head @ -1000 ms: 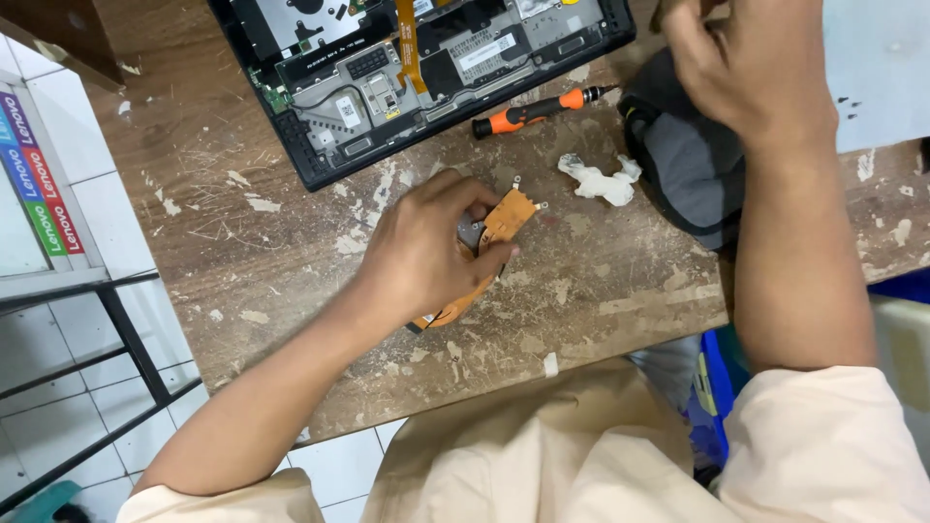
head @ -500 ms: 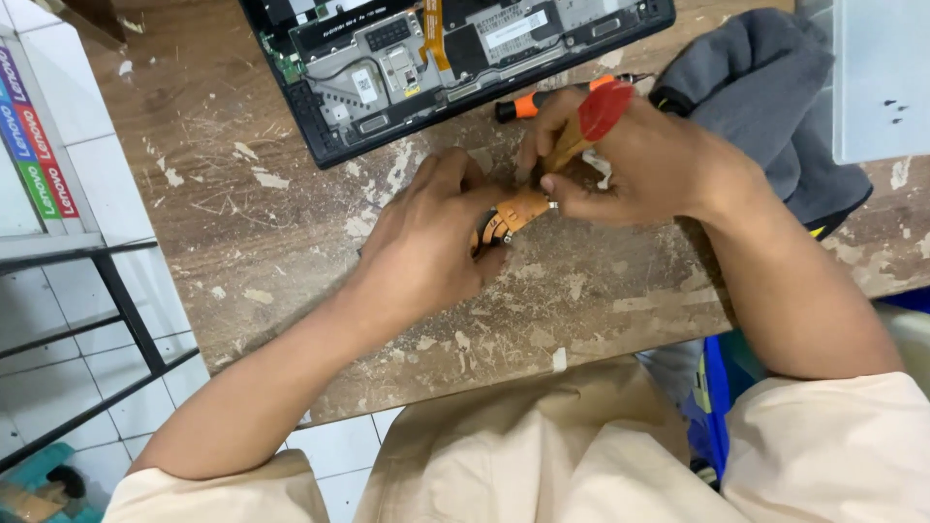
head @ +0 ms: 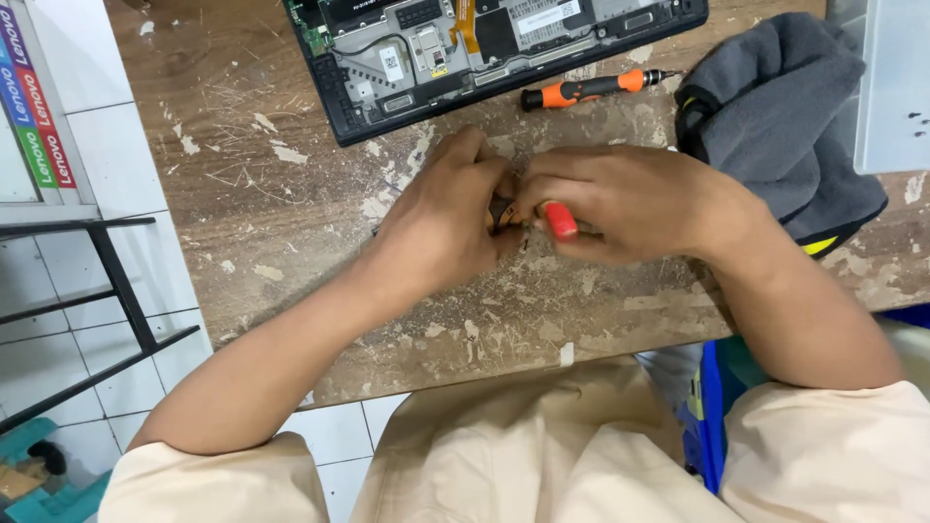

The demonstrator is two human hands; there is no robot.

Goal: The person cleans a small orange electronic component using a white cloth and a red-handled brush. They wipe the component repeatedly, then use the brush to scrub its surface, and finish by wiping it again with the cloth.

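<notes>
Both hands meet at table (head: 291, 261) centre. Left hand (head: 441, 228) clamps small dark part (head: 501, 208); right hand (head: 620, 203) grips red tool (head: 560, 221) against it. Opened laptop (head: 484, 48) at 12 o'clock, orange screwdriver (head: 591, 89) unused beside it; work looks mid-way.

A red-handled tool (head: 560, 221) lies gripped in the right hand (head: 620, 199), tip against a small dark part (head: 501, 211) (mostly hidden) pinched by the left hand (head: 441, 228)

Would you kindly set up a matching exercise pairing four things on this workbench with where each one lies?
Things:
1. opened laptop
2. orange-and-black screwdriver
3. grey cloth
4. red-handled tool

Places:
A. in the right hand
B. far edge of the bench, top middle
C. right side of the bench
D. just below the laptop's front edge

Pairs: 1-B, 2-D, 3-C, 4-A
</notes>
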